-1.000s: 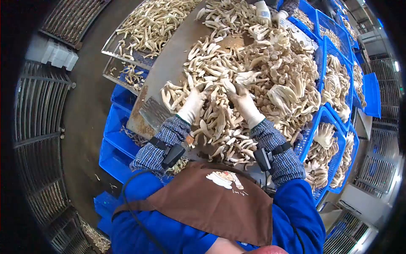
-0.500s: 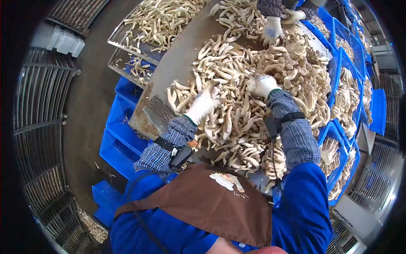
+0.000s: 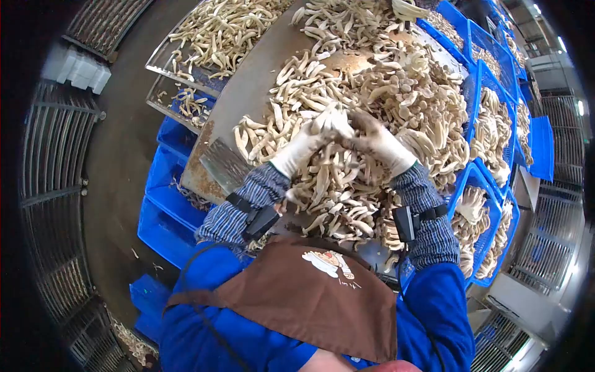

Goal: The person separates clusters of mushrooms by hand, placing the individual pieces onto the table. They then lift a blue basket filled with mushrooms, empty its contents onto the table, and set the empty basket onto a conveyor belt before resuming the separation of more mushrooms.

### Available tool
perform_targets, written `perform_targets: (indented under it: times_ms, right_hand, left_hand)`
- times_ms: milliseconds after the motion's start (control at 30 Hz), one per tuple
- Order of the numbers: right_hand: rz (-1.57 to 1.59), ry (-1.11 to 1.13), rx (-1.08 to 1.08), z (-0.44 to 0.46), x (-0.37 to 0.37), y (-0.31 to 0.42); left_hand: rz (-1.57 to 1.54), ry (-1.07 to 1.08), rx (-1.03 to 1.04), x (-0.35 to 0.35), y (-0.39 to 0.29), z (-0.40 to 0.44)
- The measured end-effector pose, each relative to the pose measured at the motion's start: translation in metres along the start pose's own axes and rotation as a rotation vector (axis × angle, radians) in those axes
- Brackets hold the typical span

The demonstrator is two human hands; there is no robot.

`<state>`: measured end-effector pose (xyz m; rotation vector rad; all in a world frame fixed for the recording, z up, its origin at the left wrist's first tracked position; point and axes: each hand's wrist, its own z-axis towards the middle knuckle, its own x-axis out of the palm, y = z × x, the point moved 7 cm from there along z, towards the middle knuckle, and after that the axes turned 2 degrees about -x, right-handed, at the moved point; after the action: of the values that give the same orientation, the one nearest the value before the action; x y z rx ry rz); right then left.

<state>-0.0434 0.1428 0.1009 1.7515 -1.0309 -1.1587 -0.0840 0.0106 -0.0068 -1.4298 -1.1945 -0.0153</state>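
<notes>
My left hand, in a white glove, is closed on one side of a pale mushroom cluster above the pile. On the other side my right hand, its glove darkened at the fingers, grips the same cluster. Blur hides the exact fingertip contact. Beneath both hands lies a heap of loose mushrooms on the metal table. Larger mushroom clumps are piled to the right of my right hand. A broad metal blade lies near the table's left edge, beside my left forearm.
Blue baskets filled with mushrooms line the right side. At the upper left, a clear-sided tray holds trimmed mushrooms. Blue crates are stacked below the table's left edge. Slatted racks stand across the floor.
My hands have come together from apart and now hold a mushroom cluster between them. The co-worker's gloved hands at the top have left that spot. The whole view has shifted slightly.
</notes>
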Motion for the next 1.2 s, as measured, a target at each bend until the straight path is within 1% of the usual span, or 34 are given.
perform_targets:
  times_ms: [33,67,100,167,200,233,267,300,333,367,433,500,533,567,633,667,700,767,800,833,900,933,967,1033,1067,1100,1167,1200]
  right_hand:
    - [0.275,0.105,0.049,-0.004,0.009,-0.008]
    - [0.403,-0.004,0.072,-0.013,0.024,-0.019]
    - [0.059,-0.114,0.034,-0.013,0.021,-0.060]
    - [0.066,-0.301,0.154,-0.020,0.023,-0.067]
    - [0.174,-0.294,0.162,-0.021,0.027,-0.069]
    - [0.292,-0.204,0.126,-0.017,0.043,-0.067]
    - [0.168,-0.129,0.149,-0.016,0.058,-0.066]
    - [0.044,-0.055,0.170,-0.015,0.072,-0.063]
    - [-0.175,-0.076,0.099,-0.012,0.073,-0.050]
    - [-0.124,-0.112,0.069,-0.009,0.074,-0.053]
    - [-0.038,-0.122,0.236,-0.003,0.070,-0.075]
    - [-0.068,-0.189,0.252,-0.008,0.062,-0.066]
    - [-0.037,-0.195,0.197,-0.008,0.059,-0.063]
    - [-0.034,-0.194,0.198,-0.007,0.060,-0.070]
    - [0.512,-0.303,0.249,-0.007,0.068,-0.104]
    - [0.511,-0.339,0.201,-0.005,0.067,-0.112]
    - [0.515,-0.339,0.203,-0.002,0.071,-0.125]
    - [0.530,-0.310,0.245,0.005,0.081,-0.143]
    - [0.357,-0.278,0.270,0.007,0.080,-0.146]
    - [0.361,-0.283,0.273,0.005,0.081,-0.149]
    - [0.371,-0.350,0.256,0.002,0.073,-0.130]
    - [0.494,-0.281,0.227,0.000,0.073,-0.114]
    - [0.496,-0.276,0.227,-0.001,0.071,-0.100]
    - [0.387,-0.172,0.091,-0.001,0.078,-0.072]
    - [-0.206,-0.353,-0.121,-0.003,0.076,-0.055]
    - [-0.207,-0.353,-0.122,-0.003,0.076,-0.057]
    - [-0.220,-0.301,-0.026,0.000,0.075,-0.062]
    - [-0.222,-0.301,-0.030,0.002,0.072,-0.059]
  left_hand:
    - [-0.109,0.001,0.002,-0.001,0.006,-0.011]
    - [-0.098,-0.068,-0.020,0.005,0.003,-0.029]
    - [0.077,-0.122,-0.018,-0.014,0.012,-0.032]
    - [0.020,-0.185,-0.160,-0.011,0.007,-0.054]
    - [0.023,-0.187,-0.164,-0.010,0.007,-0.058]
    - [-0.047,-0.178,-0.163,-0.008,0.008,-0.062]
    - [-0.117,-0.170,-0.165,-0.006,0.011,-0.065]
    - [-0.149,-0.149,-0.027,-0.005,0.010,-0.059]
    - [-0.167,-0.232,-0.021,-0.012,0.018,-0.060]
    - [-0.187,-0.315,-0.013,-0.005,0.007,-0.066]
    - [-0.137,-0.276,-0.030,-0.020,0.020,-0.056]
    - [-0.034,-0.268,0.086,-0.028,0.015,-0.054]
    - [-0.118,-0.298,0.067,-0.034,0.019,-0.053]
    - [-0.116,-0.300,0.065,-0.038,0.022,-0.051]
    - [-0.180,-0.331,-0.067,-0.049,0.041,-0.049]
    - [-0.069,-0.351,-0.049,-0.047,0.033,-0.054]
    - [-0.068,-0.352,-0.052,-0.044,0.033,-0.055]
    - [-0.009,-0.202,-0.040,-0.029,0.033,-0.052]
    - [-0.040,-0.265,-0.104,-0.036,0.041,-0.050]
    - [-0.038,-0.262,-0.109,-0.036,0.044,-0.050]
    - [-0.033,-0.393,0.009,-0.031,0.015,-0.054]
    - [0.042,-0.471,-0.111,-0.039,0.016,-0.055]
    - [0.043,-0.476,-0.110,-0.038,0.014,-0.055]
    - [-0.028,-0.271,0.156,-0.022,-0.002,-0.051]
    - [0.053,-0.243,0.123,-0.019,-0.002,-0.048]
    - [0.052,-0.243,0.124,-0.019,-0.006,-0.046]
    - [0.101,-0.219,0.036,-0.019,-0.010,-0.043]
    - [0.103,-0.201,0.022,-0.025,-0.005,-0.042]
